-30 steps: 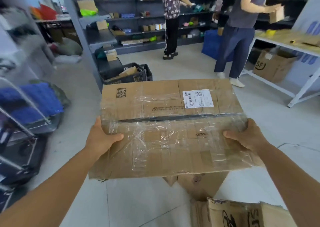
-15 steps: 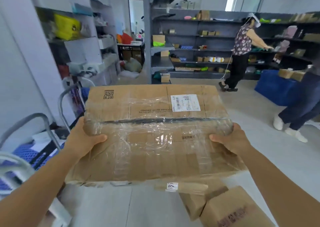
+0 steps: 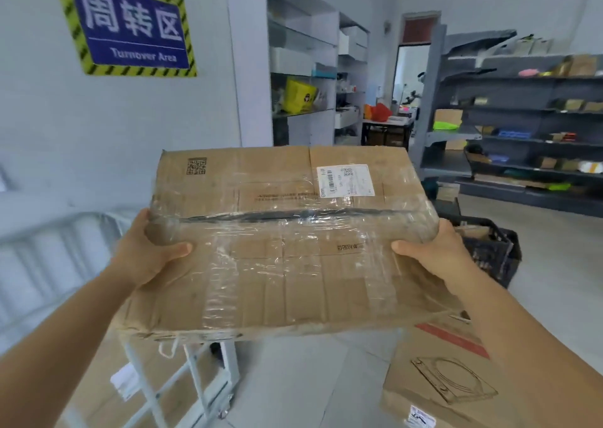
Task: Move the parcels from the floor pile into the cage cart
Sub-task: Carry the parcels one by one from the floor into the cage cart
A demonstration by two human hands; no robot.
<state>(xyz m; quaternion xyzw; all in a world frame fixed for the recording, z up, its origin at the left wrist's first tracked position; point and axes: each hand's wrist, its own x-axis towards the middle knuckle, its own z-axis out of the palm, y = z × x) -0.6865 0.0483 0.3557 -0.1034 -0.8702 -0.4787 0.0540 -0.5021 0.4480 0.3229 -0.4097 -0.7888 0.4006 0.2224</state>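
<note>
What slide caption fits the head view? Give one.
Both hands, left hand and right hand, carry taped parcel toward cage cart.

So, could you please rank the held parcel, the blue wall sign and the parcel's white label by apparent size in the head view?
1. Held parcel, though nearness to the camera inflates it.
2. Blue wall sign.
3. White label.

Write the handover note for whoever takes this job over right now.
Left hand: grips the parcel's left edge, thumb on top.
Right hand: same grip on the right edge.
Parcel: taped, flat, held in the air at chest height.
Cart: low on the left, its frame partly under the parcel; cardboard shows behind its bars.
Done: this parcel is lifted off the floor.
Left: set it in the cart, then fetch the box on the floor at lower right.
</note>
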